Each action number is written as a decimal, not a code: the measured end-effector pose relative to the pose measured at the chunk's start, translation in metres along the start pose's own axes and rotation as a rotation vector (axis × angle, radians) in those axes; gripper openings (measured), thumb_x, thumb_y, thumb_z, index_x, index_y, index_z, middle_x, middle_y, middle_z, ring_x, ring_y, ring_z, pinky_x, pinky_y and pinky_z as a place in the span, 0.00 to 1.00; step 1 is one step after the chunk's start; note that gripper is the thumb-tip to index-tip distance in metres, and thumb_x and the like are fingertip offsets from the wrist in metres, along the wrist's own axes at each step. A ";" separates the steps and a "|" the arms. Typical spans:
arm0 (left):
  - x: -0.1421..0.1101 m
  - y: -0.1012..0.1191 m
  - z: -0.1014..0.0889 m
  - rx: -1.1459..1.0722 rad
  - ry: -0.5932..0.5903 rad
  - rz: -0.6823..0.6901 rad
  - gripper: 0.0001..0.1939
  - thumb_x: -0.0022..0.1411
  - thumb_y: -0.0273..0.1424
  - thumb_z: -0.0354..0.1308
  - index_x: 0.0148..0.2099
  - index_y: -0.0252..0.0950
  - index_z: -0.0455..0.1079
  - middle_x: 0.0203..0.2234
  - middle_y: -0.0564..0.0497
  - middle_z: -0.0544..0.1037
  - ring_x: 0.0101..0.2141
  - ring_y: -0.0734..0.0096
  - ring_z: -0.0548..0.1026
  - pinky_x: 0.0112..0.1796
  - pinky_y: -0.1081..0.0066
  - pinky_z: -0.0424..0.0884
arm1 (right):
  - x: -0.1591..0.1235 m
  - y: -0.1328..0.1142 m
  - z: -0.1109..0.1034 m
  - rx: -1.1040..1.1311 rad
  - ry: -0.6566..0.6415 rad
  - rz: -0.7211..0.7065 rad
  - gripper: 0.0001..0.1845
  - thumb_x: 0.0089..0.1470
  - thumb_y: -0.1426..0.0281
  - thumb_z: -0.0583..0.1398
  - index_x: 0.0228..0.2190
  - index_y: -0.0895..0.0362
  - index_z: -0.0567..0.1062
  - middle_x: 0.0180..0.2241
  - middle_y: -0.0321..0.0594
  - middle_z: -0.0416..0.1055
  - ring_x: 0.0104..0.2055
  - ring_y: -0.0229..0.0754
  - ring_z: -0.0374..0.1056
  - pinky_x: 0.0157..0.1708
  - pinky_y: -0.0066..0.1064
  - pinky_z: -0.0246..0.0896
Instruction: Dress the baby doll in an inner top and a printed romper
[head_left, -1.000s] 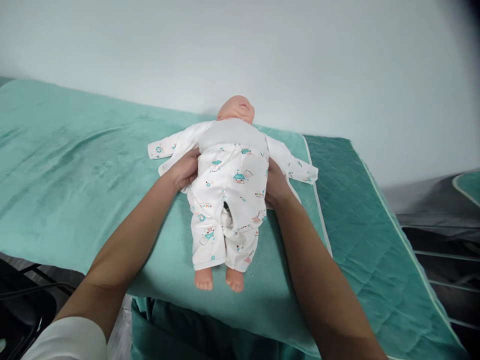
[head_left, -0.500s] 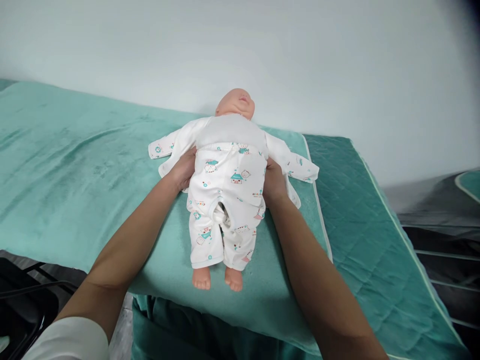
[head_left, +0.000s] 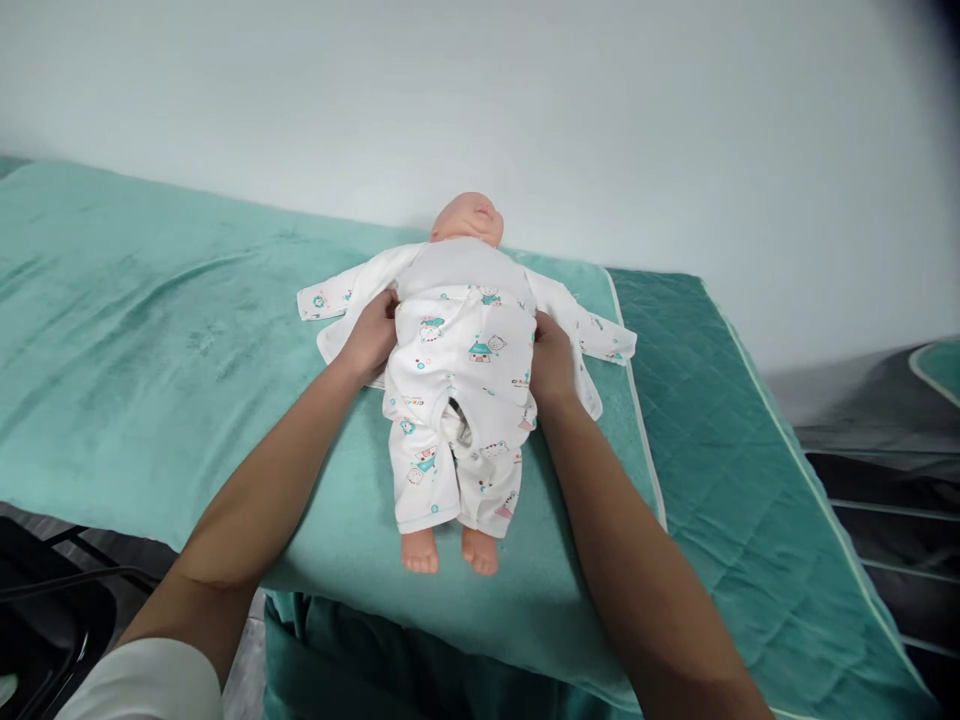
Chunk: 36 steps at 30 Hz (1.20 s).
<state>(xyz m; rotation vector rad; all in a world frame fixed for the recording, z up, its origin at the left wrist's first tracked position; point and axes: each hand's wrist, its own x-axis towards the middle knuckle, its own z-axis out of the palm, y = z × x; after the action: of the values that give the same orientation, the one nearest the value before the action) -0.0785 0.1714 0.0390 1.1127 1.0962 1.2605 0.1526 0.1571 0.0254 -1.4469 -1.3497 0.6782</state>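
Observation:
A baby doll (head_left: 469, 265) lies on its back, head toward the wall and bare feet toward me. It wears white printed split-crotch pants (head_left: 480, 350), pulled up over its belly. A white printed baby jacket (head_left: 375, 275) lies spread open beneath it, sleeves out to both sides. At the left side of the waist, my left hand (head_left: 375, 335) is closed on the pants' edge, its fingertips partly hidden. On the right side my right hand (head_left: 551, 360) is closed at the waist too, its fingers mostly tucked behind the cloth.
A light green plush cover (head_left: 150, 350) is spread over the bed, with a darker quilted cover (head_left: 720, 450) to the right. Behind stands a white wall (head_left: 480, 90). A black chair (head_left: 52, 620) is at the lower left, and metal bars (head_left: 892, 510) show at the right.
The doll's head has shifted slightly down toward me, and its legs and feet have swung a little to the right. Both hands stay at the waist.

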 end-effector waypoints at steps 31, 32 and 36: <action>0.001 0.028 -0.022 0.413 -0.251 0.268 0.13 0.58 0.38 0.68 0.34 0.38 0.69 0.30 0.54 0.69 0.31 0.73 0.63 0.35 0.72 0.60 | 0.023 -0.008 -0.018 0.055 -0.319 -0.471 0.15 0.56 0.55 0.67 0.31 0.50 0.70 0.42 0.39 0.68 0.49 0.46 0.65 0.53 0.41 0.62; 0.003 0.029 -0.022 0.428 -0.268 0.268 0.13 0.59 0.38 0.68 0.33 0.38 0.68 0.29 0.54 0.68 0.30 0.73 0.62 0.34 0.72 0.59 | 0.023 -0.009 -0.018 0.052 -0.327 -0.467 0.16 0.56 0.53 0.66 0.30 0.50 0.70 0.41 0.39 0.68 0.48 0.46 0.65 0.52 0.41 0.62; 0.007 0.034 -0.024 0.469 -0.372 0.259 0.13 0.60 0.40 0.66 0.32 0.37 0.70 0.27 0.55 0.67 0.29 0.73 0.61 0.33 0.71 0.57 | 0.026 -0.014 -0.017 0.005 -0.414 -0.445 0.21 0.56 0.47 0.65 0.30 0.50 0.70 0.40 0.40 0.68 0.44 0.45 0.64 0.48 0.40 0.62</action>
<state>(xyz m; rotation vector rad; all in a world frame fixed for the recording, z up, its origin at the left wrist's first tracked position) -0.1066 0.1792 0.0692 1.8114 1.0046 0.9498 0.1682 0.1751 0.0503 -0.9754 -1.9118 0.7022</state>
